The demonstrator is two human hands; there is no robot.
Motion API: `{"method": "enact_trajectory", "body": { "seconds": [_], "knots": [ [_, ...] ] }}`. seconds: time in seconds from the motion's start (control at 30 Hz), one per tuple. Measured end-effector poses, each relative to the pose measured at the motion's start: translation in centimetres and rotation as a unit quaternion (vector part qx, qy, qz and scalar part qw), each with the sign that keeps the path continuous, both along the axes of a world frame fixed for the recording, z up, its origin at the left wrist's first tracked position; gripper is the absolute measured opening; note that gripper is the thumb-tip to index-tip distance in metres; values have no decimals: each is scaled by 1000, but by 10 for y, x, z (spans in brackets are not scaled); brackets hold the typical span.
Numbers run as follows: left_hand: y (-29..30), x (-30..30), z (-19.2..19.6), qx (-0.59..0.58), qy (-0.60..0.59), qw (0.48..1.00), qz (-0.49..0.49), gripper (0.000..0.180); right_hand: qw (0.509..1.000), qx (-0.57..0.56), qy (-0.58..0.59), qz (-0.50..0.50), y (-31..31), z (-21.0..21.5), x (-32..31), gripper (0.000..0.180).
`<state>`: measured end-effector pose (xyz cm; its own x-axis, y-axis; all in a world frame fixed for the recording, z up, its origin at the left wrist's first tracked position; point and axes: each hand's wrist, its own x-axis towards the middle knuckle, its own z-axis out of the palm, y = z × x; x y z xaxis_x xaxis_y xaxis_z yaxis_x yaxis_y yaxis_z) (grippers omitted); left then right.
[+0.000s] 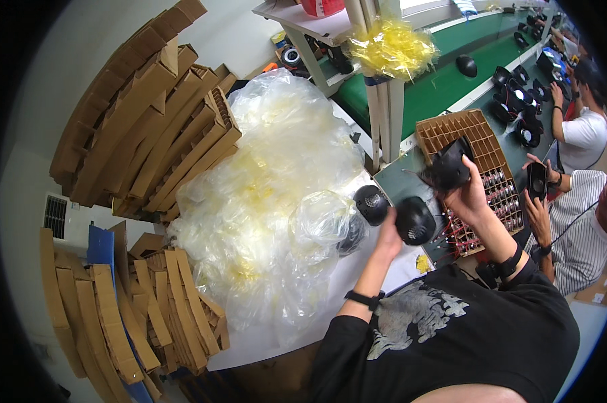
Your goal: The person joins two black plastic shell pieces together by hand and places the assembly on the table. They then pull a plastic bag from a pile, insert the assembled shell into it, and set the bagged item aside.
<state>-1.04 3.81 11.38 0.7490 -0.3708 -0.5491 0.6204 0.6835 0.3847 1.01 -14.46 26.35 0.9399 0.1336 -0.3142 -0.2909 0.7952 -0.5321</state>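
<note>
My right hand (470, 193) grips a black plastic housing (449, 164) and holds it up beside the divided cardboard tray (428, 134). My left hand (388, 236) is closed at the edge of a rounded black shell (416, 221) with small perforations; its fingers are partly hidden behind the shell. Just left of that hand is a second black perforated shell (371, 204), close to the fingertips; whether they touch it I cannot tell. Inside a clear plastic bag (324, 215) at the edge of the pile, another dark part shows through.
A big heap of clear plastic bags (270, 154) covers the white table. Cardboard dividers are stacked (142, 127) on the left. Yellow strips (392, 50) hang on a post by the green conveyor (424, 91). Two people work on the right among black parts (518, 97).
</note>
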Motion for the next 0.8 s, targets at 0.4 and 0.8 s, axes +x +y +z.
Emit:
{"method": "enact_trajectory", "body": {
  "seconds": [0.4,0.8],
  "knots": [
    [-4,-4,-9,581,-375,700,-179,47,992,-35,95,79,-6,-18,-8,40],
    [50,14,142,434,-415,799,-33,9,981,-86,70,157,14,-5,9,45]
  ]
}}
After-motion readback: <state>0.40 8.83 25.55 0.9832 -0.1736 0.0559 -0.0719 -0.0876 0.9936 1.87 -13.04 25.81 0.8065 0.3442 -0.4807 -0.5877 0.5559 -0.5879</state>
